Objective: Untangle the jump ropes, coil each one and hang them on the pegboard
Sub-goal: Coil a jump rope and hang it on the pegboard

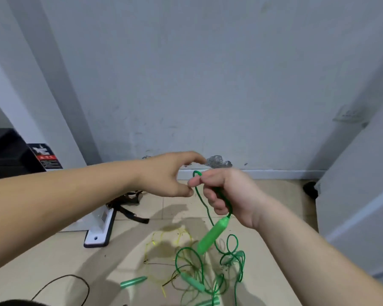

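My right hand (230, 193) grips a green jump rope (205, 208) near one end, with a small loop sticking up above its fingers. That rope's green handle (210, 237) dangles just below the hand. My left hand (175, 175) hovers beside it with thumb and forefinger curved apart, touching nothing I can see. On the floor below lies a tangle of green rope (208, 268) mixed with a thin yellow rope (164, 239). Two more green handles (133, 282) (192, 281) lie in the pile. No pegboard is in view.
A white metal foot with a bolt hole (98, 230) and black straps (128, 206) stand left of the pile. A dark box (7, 151) sits far left. A thin black cable (64, 286) curls at the bottom left. A grey wall (208, 85) rises ahead, white panels to the right.
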A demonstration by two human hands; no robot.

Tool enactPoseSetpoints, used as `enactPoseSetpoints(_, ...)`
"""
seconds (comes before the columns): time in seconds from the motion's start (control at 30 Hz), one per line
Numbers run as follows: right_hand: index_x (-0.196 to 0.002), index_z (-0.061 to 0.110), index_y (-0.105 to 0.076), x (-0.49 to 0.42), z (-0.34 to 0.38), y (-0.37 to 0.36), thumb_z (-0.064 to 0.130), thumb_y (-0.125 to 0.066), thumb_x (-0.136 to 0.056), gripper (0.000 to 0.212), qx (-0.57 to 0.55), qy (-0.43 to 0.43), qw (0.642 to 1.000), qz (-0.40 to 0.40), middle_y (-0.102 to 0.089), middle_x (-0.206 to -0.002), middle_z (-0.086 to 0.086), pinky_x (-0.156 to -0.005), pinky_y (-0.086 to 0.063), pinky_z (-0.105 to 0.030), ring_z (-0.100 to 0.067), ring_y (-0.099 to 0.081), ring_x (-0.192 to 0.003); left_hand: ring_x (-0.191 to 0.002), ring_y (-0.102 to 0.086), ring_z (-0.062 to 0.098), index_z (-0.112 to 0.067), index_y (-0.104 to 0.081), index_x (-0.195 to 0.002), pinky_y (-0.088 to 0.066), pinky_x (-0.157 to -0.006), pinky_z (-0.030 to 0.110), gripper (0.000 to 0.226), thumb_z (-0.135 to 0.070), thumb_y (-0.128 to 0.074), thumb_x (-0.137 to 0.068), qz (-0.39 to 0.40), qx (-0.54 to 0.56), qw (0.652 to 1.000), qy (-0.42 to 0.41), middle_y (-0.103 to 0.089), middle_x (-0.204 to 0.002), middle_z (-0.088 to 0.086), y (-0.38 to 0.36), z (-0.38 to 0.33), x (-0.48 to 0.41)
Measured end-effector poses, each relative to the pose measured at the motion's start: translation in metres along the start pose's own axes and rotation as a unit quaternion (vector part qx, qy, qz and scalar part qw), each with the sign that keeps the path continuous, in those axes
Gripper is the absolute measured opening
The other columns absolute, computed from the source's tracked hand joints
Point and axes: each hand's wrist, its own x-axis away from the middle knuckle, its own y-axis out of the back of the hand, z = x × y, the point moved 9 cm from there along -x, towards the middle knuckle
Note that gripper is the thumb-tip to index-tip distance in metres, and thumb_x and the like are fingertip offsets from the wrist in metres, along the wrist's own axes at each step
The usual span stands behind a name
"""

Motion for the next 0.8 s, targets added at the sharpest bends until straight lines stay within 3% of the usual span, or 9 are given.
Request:
enactPoseSetpoints(0.1,-0.073,0.012,-0.067,0.017,0.005,0.011,0.024,-0.047,-0.097,0.033,-0.112,0.024,0.992,-0.047,-0.019,-0.049,0.005,-0.044,-0.004,-0.022,-0.012,-0.007,-0.043,-0.081,-0.068,0.014,-0.008,-0.066,-0.102,-0.053,-0.082,0.038,0.016,-0.020,-0.067,-0.091,0.042,0.154,0.987,-0.035,-0.065,-0.082,0.005,-0.017,-0.036,-0.004)
enactPoseSetpoints(0.2,-0.066,0.019,-0.052,0.022,-0.003,0.029,0.036,-0.048,-0.101,0.040,-0.241,0.038,0.966,-0.090,-0.014,-0.049,0.006,-0.043,-0.003,-0.021,-0.012,-0.004,-0.042,-0.049,-0.049,0.019,-0.003,-0.063,-0.092,-0.055,-0.060,0.036,0.010,-0.010,-0.064,-0.100,0.009,0.313,0.949,-0.022,-0.045,-0.060,0.004,-0.022,-0.041,-0.006)
enactPoseSetpoints(0.3,-0.070,0.021,-0.047,0.019,-0.010,0.042,0.041,-0.044,-0.106,0.041,-0.302,0.039,0.944,-0.125,-0.023,-0.049,0.006,-0.040,-0.006,-0.020,-0.009,-0.014,-0.035,-0.045,-0.033,0.016,-0.008,-0.067,-0.091,-0.039,-0.046,0.027,0.017,-0.020,-0.061,-0.102,-0.041,0.394,0.918,0.004,-0.040,-0.054,-0.001,-0.031,-0.020,-0.010)
enactPoseSetpoints(0.43,-0.082,0.019,-0.049,0.016,0.001,0.061,0.037,-0.035,-0.111,0.037,-0.327,0.064,0.925,-0.181,-0.072,-0.069,-0.008,-0.038,-0.044,-0.021,-0.017,-0.061,-0.044,-0.040,-0.041,0.017,-0.009,-0.066,-0.092,-0.036,-0.044,0.025,0.030,-0.029,-0.050,-0.108,-0.012,0.313,0.947,0.064,-0.047,-0.054,0.003,-0.065,0.011,-0.009)
enactPoseSetpoints(0.5,-0.088,0.014,-0.052,0.016,0.008,0.064,0.031,-0.032,-0.112,0.036,-0.357,0.087,0.914,-0.175,-0.078,-0.100,-0.020,-0.066,-0.065,-0.032,-0.026,-0.078,-0.079,-0.041,-0.046,0.014,-0.016,-0.066,-0.090,-0.040,-0.043,0.023,0.031,-0.033,-0.048,-0.109,0.023,0.265,0.962,0.064,-0.049,-0.053,-0.003,-0.077,0.013,-0.004)
enactPoseSetpoints(0.57,-0.095,0.008,-0.058,0.013,0.010,0.062,0.020,-0.036,-0.111,0.029,-0.352,0.100,0.916,-0.165,-0.074,-0.117,-0.023,-0.095,-0.060,-0.041,-0.030,-0.075,-0.105,-0.047,-0.046,0.006,-0.021,-0.061,-0.085,-0.041,-0.050,0.024,0.030,-0.037,-0.047,-0.107,0.015,0.119,0.993,0.006,-0.050,-0.057,-0.006,-0.075,-0.002,0.000)
enactPoseSetpoints(0.63,-0.101,0.005,-0.067,0.007,0.009,0.055,0.010,-0.044,-0.107,0.024,-0.277,0.109,0.940,-0.166,-0.073,-0.123,-0.016,-0.107,-0.051,-0.039,-0.024,-0.070,-0.116,-0.058,-0.047,0.010,-0.019,-0.054,-0.086,-0.038,-0.057,0.031,0.032,-0.042,-0.044,-0.106,0.004,-0.033,0.998,-0.053,-0.052,-0.063,-0.003,-0.076,-0.024,0.005)
enactPoseSetpoints(0.73,-0.098,0.009,-0.079,0.003,0.021,0.042,0.006,-0.057,-0.100,0.022,-0.121,0.152,0.966,-0.172,-0.075,-0.121,-0.003,-0.111,-0.043,-0.027,-0.006,-0.064,-0.123,-0.084,-0.058,0.028,-0.024,-0.049,-0.094,-0.030,-0.061,0.036,0.022,-0.044,-0.044,-0.102,-0.030,-0.132,0.989,-0.055,-0.063,-0.087,0.002,-0.070,-0.035,0.007)
enactPoseSetpoints(0.8,-0.098,0.009,-0.081,0.004,0.032,0.036,0.004,-0.060,-0.099,0.022,-0.051,0.172,0.968,-0.173,-0.074,-0.121,0.004,-0.103,-0.041,-0.018,0.005,-0.060,-0.123,-0.083,-0.058,0.024,-0.028,-0.051,-0.090,-0.031,-0.062,0.033,0.014,-0.040,-0.050,-0.097,-0.057,-0.095,0.992,-0.057,-0.063,-0.084,-0.004,-0.058,-0.034,0.013)
